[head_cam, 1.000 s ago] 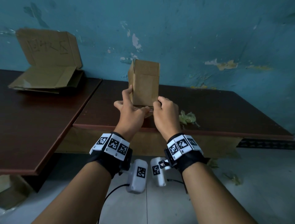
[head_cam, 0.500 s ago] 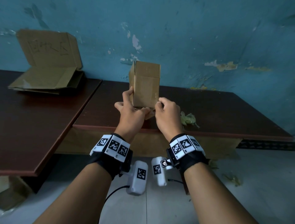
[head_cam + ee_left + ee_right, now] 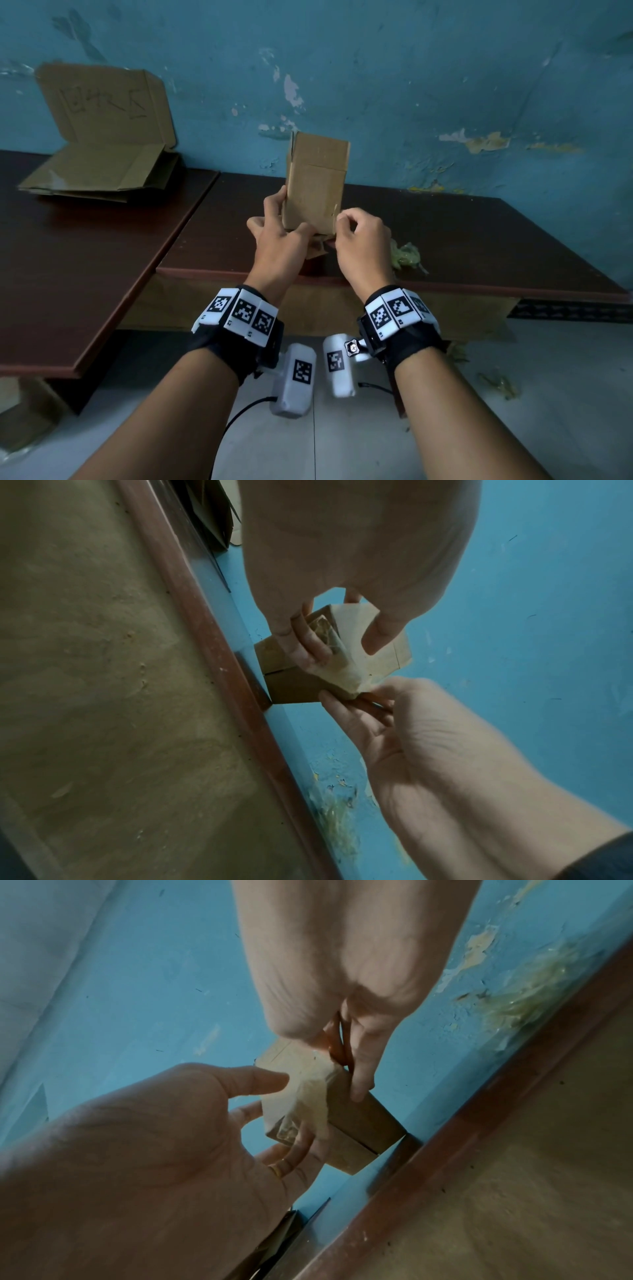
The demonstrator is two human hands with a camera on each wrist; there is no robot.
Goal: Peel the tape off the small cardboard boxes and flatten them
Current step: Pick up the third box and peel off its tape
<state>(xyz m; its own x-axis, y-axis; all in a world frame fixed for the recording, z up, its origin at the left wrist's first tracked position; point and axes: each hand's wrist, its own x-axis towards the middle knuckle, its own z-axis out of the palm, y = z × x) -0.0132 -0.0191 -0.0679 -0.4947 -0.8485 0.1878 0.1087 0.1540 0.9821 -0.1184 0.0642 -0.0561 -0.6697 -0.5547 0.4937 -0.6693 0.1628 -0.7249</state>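
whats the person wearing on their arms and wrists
Bare forearms, no sleeves. Each wrist has a black strap topped with white blocks printed with black square markers: left wrist band, right wrist band. A white tagged camera pod hangs under each, with a thin black cable.

A small brown cardboard box (image 3: 317,181) stands upright in the air above a dark brown wooden table (image 3: 462,240), held at its lower end by both hands. The left hand (image 3: 279,236) grips its lower left edge, fingers spread; the right hand (image 3: 361,240) pinches its lower right corner. Flattened brown cardboard sheets (image 3: 99,150) lean against the peeling blue wall (image 3: 445,68) at far left.
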